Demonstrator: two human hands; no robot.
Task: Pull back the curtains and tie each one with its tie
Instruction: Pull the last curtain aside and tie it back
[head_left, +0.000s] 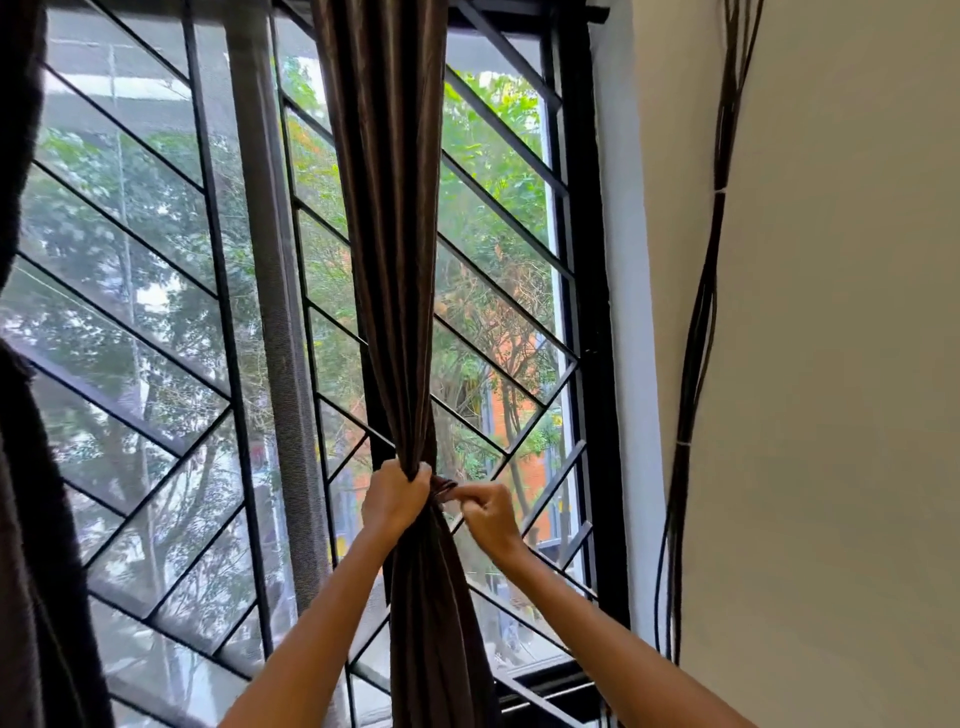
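Two bare hands work at one dark brown curtain (387, 218) that hangs in front of the window, gathered into a single narrow bundle at about the height of the hands and spreading again into folds below them. The left hand (396, 500) wraps round the gathered waist of that curtain, fingers curled over the cloth in a closed grip. The right hand (488, 512) sits just beside it on the right of the bundle, its fingers bent and pinching one short dark tie (445, 488), which shows as a small strip between the two hands, touching the curtain; how far it goes round the bundle cannot be told. A second dark curtain (36, 519) fills the left edge of the view, bunched and hanging well apart from the first; no hand touches it, and no tie shows on it. Behind both is one window grille (156, 244) of black bars, upright posts crossed by slanted ones, with a grey mesh screen (270, 291) standing as a vertical band between the two curtains. Green trees and a brick-red building show through the glass. On the cream wall (841, 364) to the right, one bundle of thin black cables (701, 312) runs down from the top, bound at two places by pale ties.
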